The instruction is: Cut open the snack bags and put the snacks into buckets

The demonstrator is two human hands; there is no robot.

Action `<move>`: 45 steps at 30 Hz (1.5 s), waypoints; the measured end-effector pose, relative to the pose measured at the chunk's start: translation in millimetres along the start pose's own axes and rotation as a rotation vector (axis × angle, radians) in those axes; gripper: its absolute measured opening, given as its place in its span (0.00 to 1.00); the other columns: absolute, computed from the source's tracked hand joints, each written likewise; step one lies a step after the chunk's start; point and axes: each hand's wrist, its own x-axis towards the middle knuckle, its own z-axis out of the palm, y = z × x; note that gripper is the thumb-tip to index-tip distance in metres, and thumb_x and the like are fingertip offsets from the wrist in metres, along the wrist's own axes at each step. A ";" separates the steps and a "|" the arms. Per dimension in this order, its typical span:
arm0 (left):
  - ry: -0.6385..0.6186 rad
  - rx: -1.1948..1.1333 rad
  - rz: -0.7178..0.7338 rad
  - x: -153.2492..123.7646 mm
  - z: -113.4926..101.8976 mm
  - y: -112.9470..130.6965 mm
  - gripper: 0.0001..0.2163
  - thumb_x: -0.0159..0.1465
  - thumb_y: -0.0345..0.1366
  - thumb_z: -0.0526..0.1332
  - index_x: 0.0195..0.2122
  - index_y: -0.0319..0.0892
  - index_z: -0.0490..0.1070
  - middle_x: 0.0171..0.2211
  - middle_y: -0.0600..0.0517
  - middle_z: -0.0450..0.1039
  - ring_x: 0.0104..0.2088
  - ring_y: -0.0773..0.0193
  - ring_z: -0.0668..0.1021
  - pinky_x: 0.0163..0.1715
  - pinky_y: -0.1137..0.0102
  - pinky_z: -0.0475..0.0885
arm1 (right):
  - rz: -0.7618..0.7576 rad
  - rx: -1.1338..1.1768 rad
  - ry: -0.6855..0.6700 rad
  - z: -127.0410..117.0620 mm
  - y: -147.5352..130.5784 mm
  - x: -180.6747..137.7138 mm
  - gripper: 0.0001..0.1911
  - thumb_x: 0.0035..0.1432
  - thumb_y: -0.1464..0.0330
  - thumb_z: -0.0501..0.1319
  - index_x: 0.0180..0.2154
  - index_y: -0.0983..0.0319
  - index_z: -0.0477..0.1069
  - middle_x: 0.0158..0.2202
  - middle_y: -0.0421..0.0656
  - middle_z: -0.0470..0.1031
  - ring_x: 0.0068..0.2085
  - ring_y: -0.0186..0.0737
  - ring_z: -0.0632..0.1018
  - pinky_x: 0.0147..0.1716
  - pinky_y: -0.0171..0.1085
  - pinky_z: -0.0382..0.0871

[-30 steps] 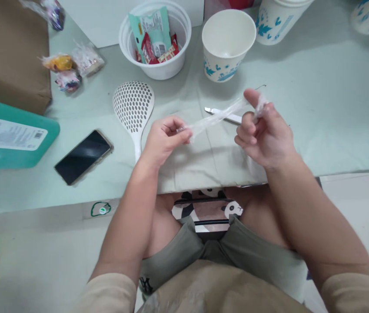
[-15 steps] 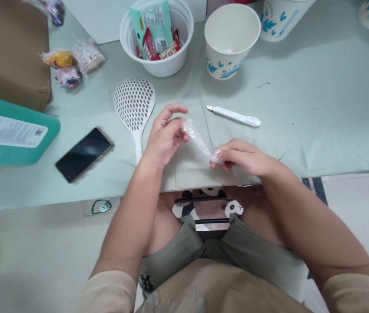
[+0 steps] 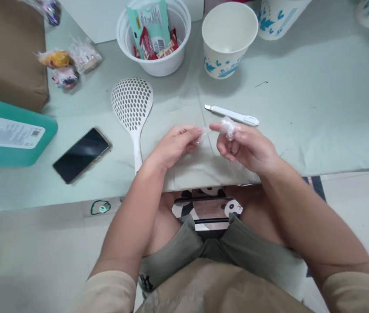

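Note:
A crumpled piece of clear plastic wrap (image 3: 229, 128) is bunched between the thumb and index finger of my right hand (image 3: 248, 145). Its thin end stretches left to my left hand (image 3: 181, 142), whose fingertips pinch it. Both hands are just above the table near its front edge. Beyond my right hand lies a white utility knife (image 3: 231, 115) with its blade tip pointing left. The white slotted skimmer (image 3: 132, 102) rests left of my left hand, its handle end beside my left forearm.
A white tub (image 3: 167, 67) holding snack packets and a paper cup (image 3: 225, 65) stand at the back. A phone (image 3: 82, 155), a teal jug (image 3: 45, 124) and small wrapped items (image 3: 65, 78) lie left. The table's front edge runs just before my lap.
My right hand has moved up and turned over, bunching the plastic wrap at its fingers. My left hand has lowered slightly and moved right, with its fingers closing together.

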 end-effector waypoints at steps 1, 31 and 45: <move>-0.032 -0.025 -0.050 -1.3 1.8 1.9 0.19 0.57 0.47 0.72 0.19 0.40 0.68 0.21 0.55 0.61 0.23 0.73 0.64 0.23 0.74 0.59 | -0.039 -0.092 0.057 0.1 2.1 0.9 0.26 0.65 0.49 0.59 0.52 0.60 0.79 0.29 0.40 0.73 0.23 0.32 0.66 0.23 0.35 0.60; -0.014 0.518 0.541 6.5 3.7 -22.5 0.16 0.66 0.45 0.67 0.48 0.39 0.82 0.39 0.47 0.84 0.36 0.65 0.81 0.37 0.71 0.77 | 0.114 -0.102 -0.020 8.2 2.0 9.8 0.17 0.63 0.58 0.57 0.27 0.61 0.69 0.20 0.37 0.65 0.22 0.30 0.63 0.21 0.34 0.55; 0.034 -0.140 0.068 3.8 9.1 -10.3 0.31 0.50 0.42 0.81 0.54 0.44 0.74 0.31 0.57 0.81 0.33 0.70 0.82 0.39 0.75 0.76 | -0.593 -0.962 0.294 0.5 14.7 13.8 0.21 0.68 0.64 0.58 0.59 0.55 0.76 0.65 0.51 0.75 0.62 0.50 0.78 0.59 0.51 0.76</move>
